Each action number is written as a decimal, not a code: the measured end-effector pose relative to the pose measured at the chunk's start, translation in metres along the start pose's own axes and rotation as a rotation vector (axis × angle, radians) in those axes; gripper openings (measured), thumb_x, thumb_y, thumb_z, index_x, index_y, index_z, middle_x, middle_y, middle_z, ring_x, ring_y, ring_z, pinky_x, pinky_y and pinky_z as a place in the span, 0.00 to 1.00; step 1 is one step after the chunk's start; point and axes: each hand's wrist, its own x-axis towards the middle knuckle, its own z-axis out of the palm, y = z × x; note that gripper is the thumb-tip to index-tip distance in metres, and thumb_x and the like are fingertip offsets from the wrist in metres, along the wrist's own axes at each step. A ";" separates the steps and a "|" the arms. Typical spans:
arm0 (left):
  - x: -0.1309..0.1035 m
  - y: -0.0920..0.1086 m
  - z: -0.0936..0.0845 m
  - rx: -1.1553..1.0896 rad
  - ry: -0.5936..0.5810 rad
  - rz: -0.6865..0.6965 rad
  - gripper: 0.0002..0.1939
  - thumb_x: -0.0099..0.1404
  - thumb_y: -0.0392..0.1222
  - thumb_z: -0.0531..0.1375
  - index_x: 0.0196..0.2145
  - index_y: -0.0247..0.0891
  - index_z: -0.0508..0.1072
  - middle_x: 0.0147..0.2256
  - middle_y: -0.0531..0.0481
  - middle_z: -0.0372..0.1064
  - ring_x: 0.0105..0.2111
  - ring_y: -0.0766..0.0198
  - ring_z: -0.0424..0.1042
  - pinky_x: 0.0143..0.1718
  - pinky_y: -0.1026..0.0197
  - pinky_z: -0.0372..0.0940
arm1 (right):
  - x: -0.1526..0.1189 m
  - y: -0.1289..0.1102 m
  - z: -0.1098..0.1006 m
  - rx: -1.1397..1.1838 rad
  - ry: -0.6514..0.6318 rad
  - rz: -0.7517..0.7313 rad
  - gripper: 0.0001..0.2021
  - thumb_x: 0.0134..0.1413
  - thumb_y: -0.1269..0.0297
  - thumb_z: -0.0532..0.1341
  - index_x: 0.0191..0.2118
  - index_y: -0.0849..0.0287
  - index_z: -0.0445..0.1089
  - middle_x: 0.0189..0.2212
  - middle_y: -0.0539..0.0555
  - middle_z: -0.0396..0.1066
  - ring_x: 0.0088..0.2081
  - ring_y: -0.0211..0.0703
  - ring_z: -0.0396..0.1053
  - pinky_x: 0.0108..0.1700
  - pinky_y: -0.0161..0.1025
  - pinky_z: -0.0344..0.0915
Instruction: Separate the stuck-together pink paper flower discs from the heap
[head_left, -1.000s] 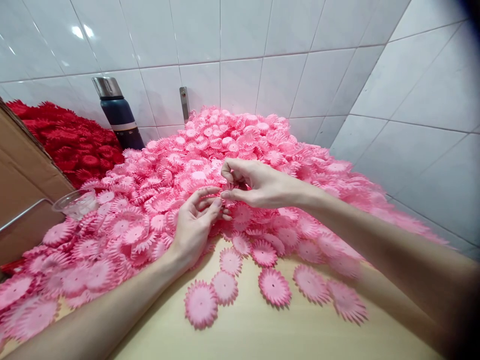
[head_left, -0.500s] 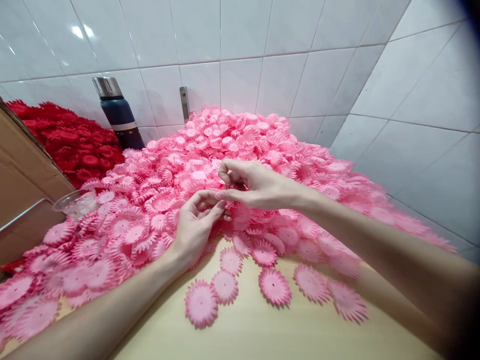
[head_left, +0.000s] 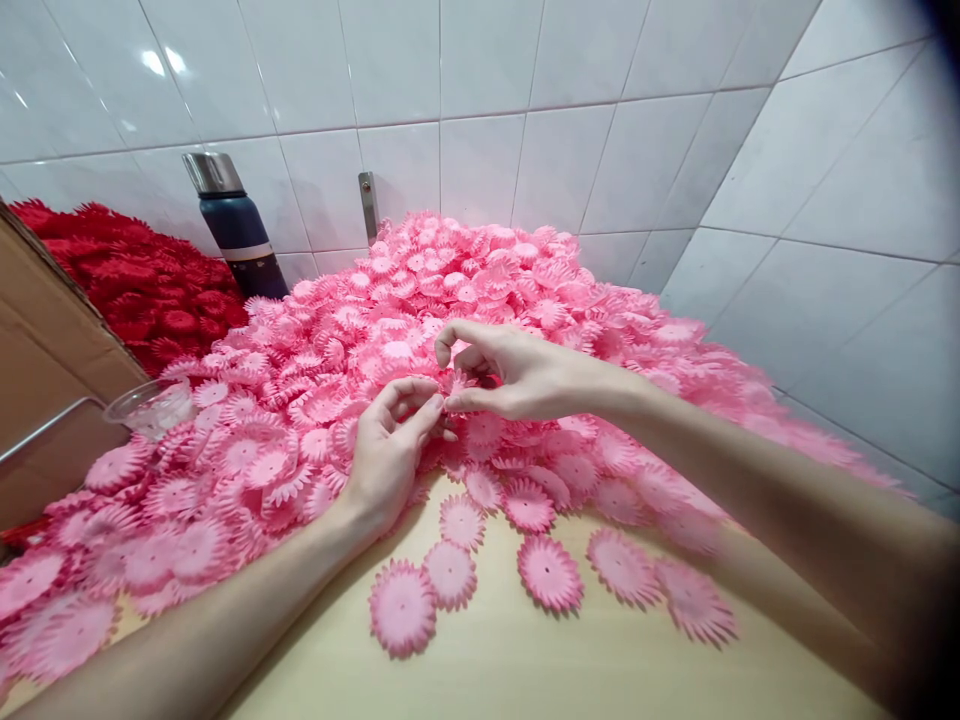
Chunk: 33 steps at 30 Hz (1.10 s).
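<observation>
My left hand (head_left: 390, 445) is held over the front of a big heap of pink fringed flower discs (head_left: 465, 285), its thumb and forefinger pinched together. What they pinch is too small to make out. Touching or almost touching those fingertips, my right hand (head_left: 517, 372) has its thumb stretched out and its forefinger curled above. A small pink fringed flower disc (head_left: 456, 382) shows between the right thumb and forefinger, partly covered by the fingers. Below both hands, several loose discs lie flat on the pale wooden tabletop (head_left: 487, 665), including a darker-edged pink disc (head_left: 550, 572).
A dark blue bottle (head_left: 241, 235) with a steel cap stands behind the heap at left, beside a pile of red discs (head_left: 150, 280). A cardboard box (head_left: 60, 370) and a clear plastic cup (head_left: 154, 408) are at the left. Tiled walls (head_left: 487, 60) rise behind and right.
The right thumb has drawn slightly back from the left fingertips, and a pink disc now shows between the right fingers. The left thumb has risen a little toward its forefinger.
</observation>
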 end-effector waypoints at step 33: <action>0.004 -0.008 -0.007 0.023 0.024 0.026 0.16 0.55 0.36 0.68 0.40 0.38 0.70 0.34 0.54 0.70 0.28 0.69 0.74 0.31 0.66 0.71 | -0.001 0.004 -0.025 -0.120 0.576 0.270 0.16 0.61 0.50 0.59 0.38 0.59 0.73 0.22 0.54 0.69 0.29 0.48 0.71 0.35 0.47 0.67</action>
